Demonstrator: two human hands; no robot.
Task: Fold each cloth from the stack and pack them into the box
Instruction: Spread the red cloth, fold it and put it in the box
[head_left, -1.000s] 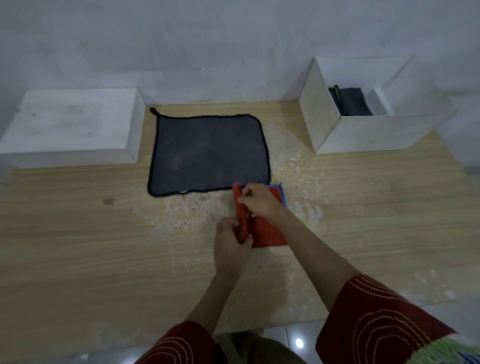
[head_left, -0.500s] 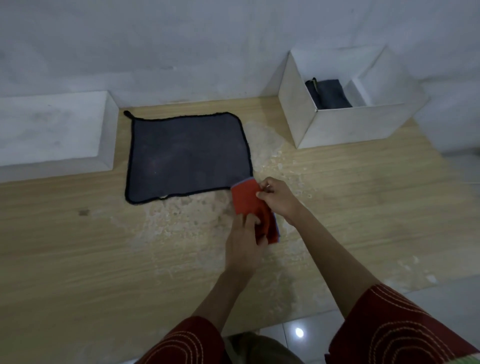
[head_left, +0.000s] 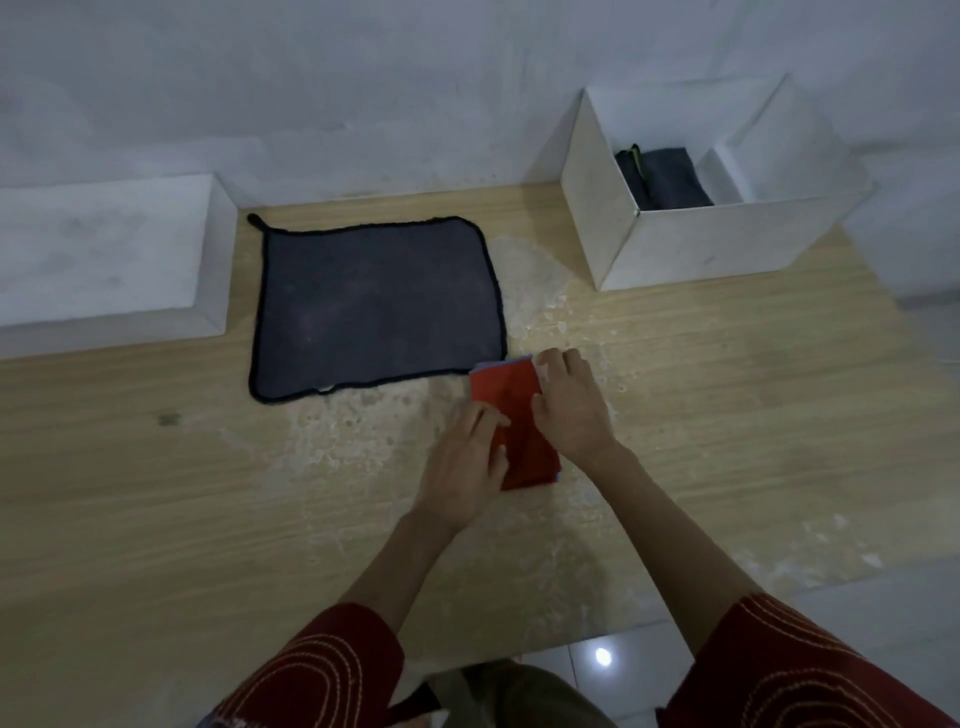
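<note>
Red cloth (head_left: 519, 415), folded into a narrow strip, is lying on the table (head_left: 156, 493) to the near left of the box (head_left: 701, 249). Left hand (head_left: 465, 467) is pressing it with flat, straight fingers. Right hand (head_left: 569, 410) is resting on its box-side edge with fingers bent; a pinch cannot be confirmed. Grey cloth (head_left: 374, 306) is lying spread out left of the box. A folded dark cloth (head_left: 665, 179) is sitting inside the box.

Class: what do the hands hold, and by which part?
The folded red cloth: the left hand presses flat on its left side; the right hand grips its right edge.
</note>
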